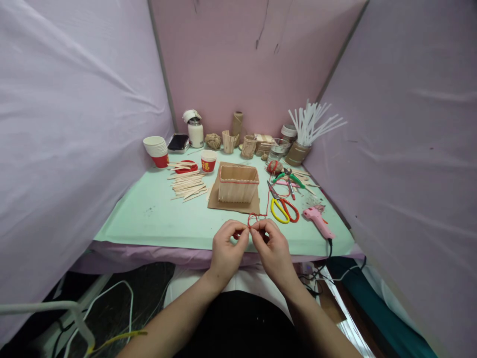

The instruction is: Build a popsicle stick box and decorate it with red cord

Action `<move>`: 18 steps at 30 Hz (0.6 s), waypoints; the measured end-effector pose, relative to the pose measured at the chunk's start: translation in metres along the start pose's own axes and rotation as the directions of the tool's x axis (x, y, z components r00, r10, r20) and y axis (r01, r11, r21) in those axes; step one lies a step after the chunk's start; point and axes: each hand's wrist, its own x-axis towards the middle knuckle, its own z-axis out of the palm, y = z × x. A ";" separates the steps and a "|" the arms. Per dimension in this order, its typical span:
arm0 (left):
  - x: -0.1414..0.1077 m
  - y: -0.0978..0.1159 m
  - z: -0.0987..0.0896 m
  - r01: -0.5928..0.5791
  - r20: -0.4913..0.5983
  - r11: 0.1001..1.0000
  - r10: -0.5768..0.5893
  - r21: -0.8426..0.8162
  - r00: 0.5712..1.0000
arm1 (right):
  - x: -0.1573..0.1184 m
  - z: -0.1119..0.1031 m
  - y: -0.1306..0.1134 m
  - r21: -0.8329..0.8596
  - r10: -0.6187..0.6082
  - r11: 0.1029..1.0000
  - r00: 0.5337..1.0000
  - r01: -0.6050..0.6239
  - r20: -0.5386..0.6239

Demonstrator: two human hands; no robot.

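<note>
At the table's front edge, my left hand (230, 244) and my right hand (271, 245) meet fingertip to fingertip, each pinching red cord (253, 217). A small loop of it rises above the fingers, and some is bunched under them. The cord trails right and back toward a red and brown ball of cord (275, 167). Just beyond my hands, a box of wooden sticks (238, 184) with red cord along its rim stands on a piece of cardboard (219, 204). Scissors (283, 205) with yellow and orange handles lie right of the box.
A pink glue gun (318, 222) lies at the right edge, its cable hanging down. Green-handled pliers (292, 178) lie behind the scissors. Loose wooden sticks (188, 185) and paper cups (155, 149) are at left. White sticks in a jar (309, 127) stand back right. Fabric walls enclose the table.
</note>
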 end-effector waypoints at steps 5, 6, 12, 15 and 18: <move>0.006 0.006 0.000 0.619 0.277 0.508 -0.594 -0.600 0.756 | 0.000 0.004 0.004 0.032 -0.167 0.985 0.986 0.168 -0.010; 0.007 0.007 -0.001 0.693 0.377 0.343 -0.646 -0.634 0.664 | 0.000 0.005 0.006 0.031 -0.223 0.974 0.975 0.224 -0.025; 0.004 0.008 0.000 0.647 0.353 0.397 -0.596 -0.651 0.721 | 0.000 0.008 0.020 0.064 -0.320 0.943 0.943 0.326 -0.088; 0.002 0.006 0.000 0.370 0.087 0.816 -0.372 -0.445 0.924 | 0.001 0.007 0.018 0.092 -0.266 0.958 0.962 0.271 -0.061; 0.001 0.004 -0.003 0.182 0.027 0.957 -0.180 -0.226 0.983 | 0.003 0.005 0.012 0.064 -0.242 0.967 0.968 0.246 -0.062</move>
